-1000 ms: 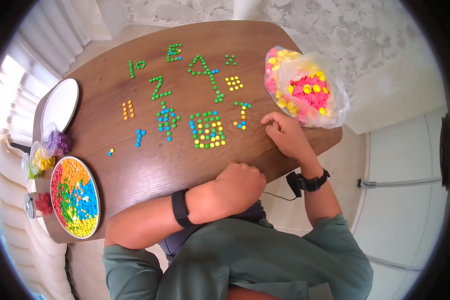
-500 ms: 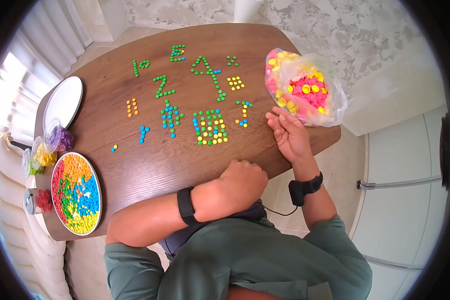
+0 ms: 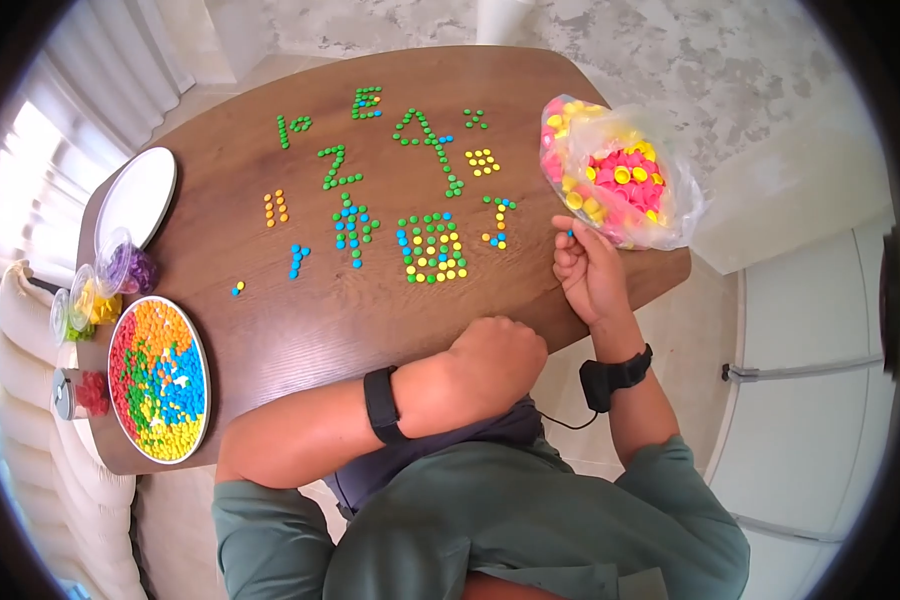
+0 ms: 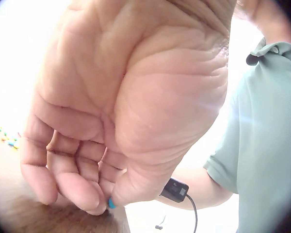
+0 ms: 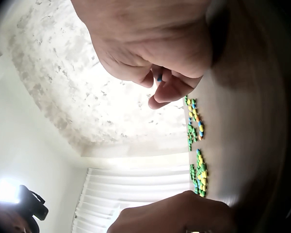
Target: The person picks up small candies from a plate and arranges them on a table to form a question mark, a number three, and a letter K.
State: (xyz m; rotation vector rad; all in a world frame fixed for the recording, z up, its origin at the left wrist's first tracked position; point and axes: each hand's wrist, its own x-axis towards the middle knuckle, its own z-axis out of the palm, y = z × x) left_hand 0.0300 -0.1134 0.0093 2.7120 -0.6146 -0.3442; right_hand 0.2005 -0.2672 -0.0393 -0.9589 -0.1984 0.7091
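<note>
My right hand (image 3: 592,275), turned palm inward beside the plastic bag, pinches a small blue candy (image 3: 570,233) between thumb and fingers. The right wrist view shows it as a blue spot (image 5: 159,78) inside the curled fingers. My left hand (image 3: 500,362) rests at the table's near edge, its back toward the head camera. Seen from the left wrist, its fingers (image 4: 77,189) curl toward the thumb, and a blue candy (image 4: 111,203) pokes out at the thumb tip. Green, yellow, blue and orange candies form letters and shapes, such as a block (image 3: 433,250) and a "J" (image 3: 499,222).
A clear bag (image 3: 625,185) of pink and yellow caps stands at the table's right. Along the left lie a white plate (image 3: 135,200), clear tubs of purple (image 3: 130,268) and yellow pieces (image 3: 98,303), a jar of red pieces (image 3: 82,394) and an oval plate of sorted candies (image 3: 160,380).
My right hand has turned from palm down to palm inward beside the bag. Its fingers have curled in, with a blue candy now showing. The left hand stays in place.
</note>
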